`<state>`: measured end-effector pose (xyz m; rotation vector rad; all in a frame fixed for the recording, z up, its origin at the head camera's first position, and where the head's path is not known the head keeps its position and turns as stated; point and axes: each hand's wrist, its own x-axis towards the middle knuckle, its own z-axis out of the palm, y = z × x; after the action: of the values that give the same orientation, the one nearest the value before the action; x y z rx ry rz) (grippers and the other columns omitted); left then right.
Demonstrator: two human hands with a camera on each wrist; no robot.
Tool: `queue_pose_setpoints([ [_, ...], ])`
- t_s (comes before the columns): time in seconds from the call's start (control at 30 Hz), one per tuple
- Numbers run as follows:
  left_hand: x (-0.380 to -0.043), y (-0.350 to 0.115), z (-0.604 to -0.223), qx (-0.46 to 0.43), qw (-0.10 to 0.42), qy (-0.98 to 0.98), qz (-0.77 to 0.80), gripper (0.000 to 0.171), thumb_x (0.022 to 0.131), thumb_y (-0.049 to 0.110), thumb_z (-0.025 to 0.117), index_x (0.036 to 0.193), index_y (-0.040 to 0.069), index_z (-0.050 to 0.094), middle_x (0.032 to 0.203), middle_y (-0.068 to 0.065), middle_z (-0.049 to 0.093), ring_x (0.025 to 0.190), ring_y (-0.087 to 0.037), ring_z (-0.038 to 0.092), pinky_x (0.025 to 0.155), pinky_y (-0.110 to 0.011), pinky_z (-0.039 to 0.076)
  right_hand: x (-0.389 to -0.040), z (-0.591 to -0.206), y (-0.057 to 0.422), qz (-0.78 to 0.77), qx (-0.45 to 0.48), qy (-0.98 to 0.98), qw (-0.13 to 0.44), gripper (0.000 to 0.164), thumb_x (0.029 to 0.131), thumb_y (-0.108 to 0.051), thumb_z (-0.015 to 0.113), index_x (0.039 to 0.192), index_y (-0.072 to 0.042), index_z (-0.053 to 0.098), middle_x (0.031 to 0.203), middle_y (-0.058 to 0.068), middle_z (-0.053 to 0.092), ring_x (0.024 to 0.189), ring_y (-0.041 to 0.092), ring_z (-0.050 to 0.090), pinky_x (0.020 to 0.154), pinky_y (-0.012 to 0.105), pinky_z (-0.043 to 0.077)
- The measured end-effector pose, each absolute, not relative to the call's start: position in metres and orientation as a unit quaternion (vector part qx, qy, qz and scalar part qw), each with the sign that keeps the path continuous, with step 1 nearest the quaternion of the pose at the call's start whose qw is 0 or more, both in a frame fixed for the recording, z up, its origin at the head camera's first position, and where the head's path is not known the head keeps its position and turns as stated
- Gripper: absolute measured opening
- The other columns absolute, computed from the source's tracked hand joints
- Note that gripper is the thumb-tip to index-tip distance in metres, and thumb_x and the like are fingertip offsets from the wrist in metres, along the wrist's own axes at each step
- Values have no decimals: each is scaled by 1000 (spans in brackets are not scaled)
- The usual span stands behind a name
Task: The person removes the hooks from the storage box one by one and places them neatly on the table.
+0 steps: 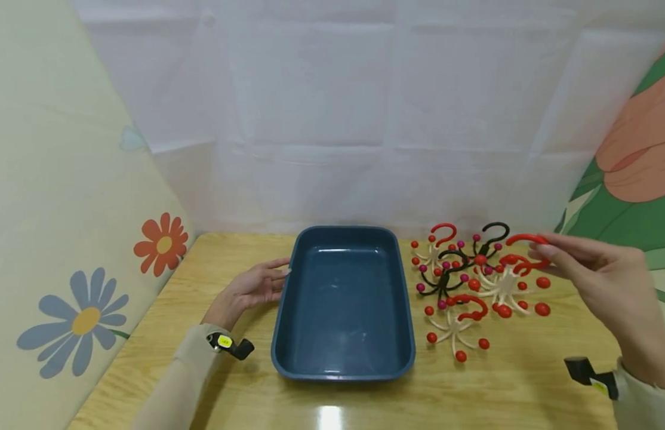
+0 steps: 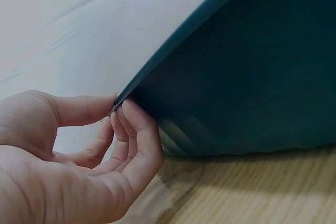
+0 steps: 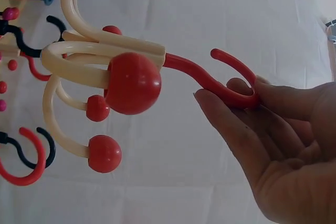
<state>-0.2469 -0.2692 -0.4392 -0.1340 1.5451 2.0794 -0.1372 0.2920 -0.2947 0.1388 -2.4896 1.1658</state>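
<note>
My left hand (image 1: 259, 285) pinches the left rim of a deep blue rectangular tray (image 1: 343, 380); in the left wrist view the thumb lies outside and the fingertips (image 2: 137, 116) curl under the rim. On the right, my right hand (image 1: 606, 280) holds a cream multi-arm hanging hook (image 3: 131, 45) by its red curved top (image 3: 233, 98), between thumb and fingers. Red balls (image 3: 134, 83) tip its curved arms. In the head view this hook overlaps others of its kind, including a cream-and-red one (image 1: 455, 325) nearest the front and a black one with pink balls (image 1: 444, 279).
Another black hook (image 1: 484, 249) and a cream one with a red top (image 1: 433, 255) lie at the back, right of the tray. The wooden table (image 1: 236, 370) meets a white sheet (image 1: 311, 119) behind. Flower-printed panels (image 1: 64, 179) stand at both sides.
</note>
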Motion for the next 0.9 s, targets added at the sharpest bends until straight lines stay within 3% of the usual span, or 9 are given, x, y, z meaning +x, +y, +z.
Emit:
queue_pose_setpoints([
  [0.3, -241, -267, -431, -48, 276, 570, 772, 62, 111, 7, 47, 167, 7, 20, 119, -1, 75, 99, -14, 70, 86, -33, 62, -131, -327, 318, 388, 31, -901, 189, 40, 107, -22, 63, 135, 6, 67, 94, -51, 54, 79, -24, 63, 67, 4, 52],
  [0.57, -245, -268, -433, -51, 266, 576, 771, 59, 112, 9, 47, 166, 9, 24, 120, -1, 74, 100, -14, 69, 85, -32, 62, -135, -351, 331, 381, 46, -902, 199, 36, 106, -17, 64, 131, 8, 69, 95, -52, 55, 79, -25, 62, 68, 1, 49],
  [0.9, -247, -269, -440, -47, 269, 567, 777, 60, 110, 8, 49, 165, 7, 24, 116, 0, 74, 98, -14, 69, 84, -32, 62, -138, -379, 338, 388, 37, -903, 183, 38, 106, -18, 64, 132, 9, 67, 94, -52, 53, 77, -24, 63, 59, 13, 55],
])
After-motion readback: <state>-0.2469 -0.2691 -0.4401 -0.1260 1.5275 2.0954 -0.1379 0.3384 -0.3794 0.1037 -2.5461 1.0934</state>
